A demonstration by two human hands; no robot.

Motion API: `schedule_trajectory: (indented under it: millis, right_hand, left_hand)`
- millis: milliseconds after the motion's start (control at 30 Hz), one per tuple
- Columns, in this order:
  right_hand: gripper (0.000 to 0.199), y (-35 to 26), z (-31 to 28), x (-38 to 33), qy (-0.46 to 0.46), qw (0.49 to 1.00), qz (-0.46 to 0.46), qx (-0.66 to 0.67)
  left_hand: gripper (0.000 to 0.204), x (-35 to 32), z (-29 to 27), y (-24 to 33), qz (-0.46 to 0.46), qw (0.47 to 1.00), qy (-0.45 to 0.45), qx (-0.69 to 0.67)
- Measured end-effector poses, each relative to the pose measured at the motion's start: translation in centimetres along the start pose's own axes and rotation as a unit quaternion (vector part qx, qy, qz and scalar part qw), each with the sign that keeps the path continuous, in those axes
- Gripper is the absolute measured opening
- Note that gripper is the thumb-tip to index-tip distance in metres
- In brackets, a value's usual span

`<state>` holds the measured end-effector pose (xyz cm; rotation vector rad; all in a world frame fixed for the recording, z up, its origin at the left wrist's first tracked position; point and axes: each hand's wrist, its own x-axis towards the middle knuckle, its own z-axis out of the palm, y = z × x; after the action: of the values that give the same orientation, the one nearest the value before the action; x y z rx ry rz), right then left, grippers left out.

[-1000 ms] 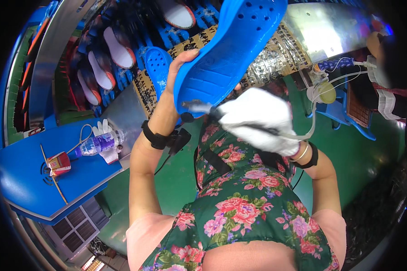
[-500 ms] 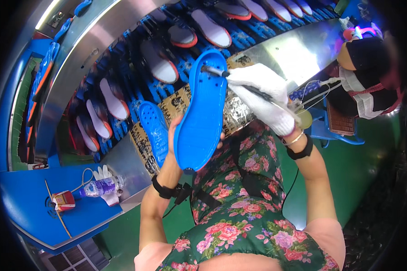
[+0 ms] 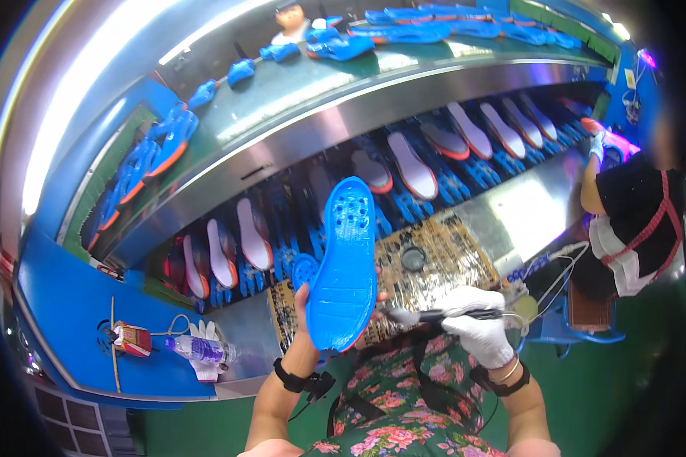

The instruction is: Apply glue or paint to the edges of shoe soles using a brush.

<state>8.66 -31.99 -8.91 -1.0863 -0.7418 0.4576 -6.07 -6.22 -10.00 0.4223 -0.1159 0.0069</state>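
Observation:
My bare left hand grips a blue shoe sole by its edges, thumb on one side and fingertips on the other. The sole stands tilted, its glossy inner face toward me and the holes in its upper end showing. My right hand, in a white knit glove, is closed around a dark-handled brush. The bristles point left, to the right of the sole and apart from it. Behind the held sole, partly hidden, lies another blue sole near the left end of the tape-covered cardboard.
A dark round spot or lid shows on the cardboard. Shoe uppers and blue soles fill the conveyor behind. More soles line the upper shelf. At left are a bottle and a white glove. A co-worker sits at right.
The brush has left the sole's inner face, and my right hand has drawn it back to the right. My view has tilted up, showing the upper shelf. The left hand still holds the sole.

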Motion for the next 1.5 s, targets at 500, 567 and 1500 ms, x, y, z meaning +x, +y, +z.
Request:
schedule_trajectory:
  millis: [500,567,1500]
  right_hand:
    - [0.016,5.9,1.4,1.5,0.044,0.985,0.120,0.112]
    - [0.016,7.6,0.5,0.7,0.037,0.987,0.134,0.076]
    - [0.018,9.6,-2.9,0.5,0.088,0.975,0.157,0.130]
  left_hand:
    - [0.111,15.4,11.4,21.9,0.270,0.951,-0.053,-0.140]
    - [0.106,16.0,12.3,20.3,0.299,0.933,-0.010,-0.200]
    - [0.100,38.6,9.3,22.7,0.167,0.199,0.348,0.901]
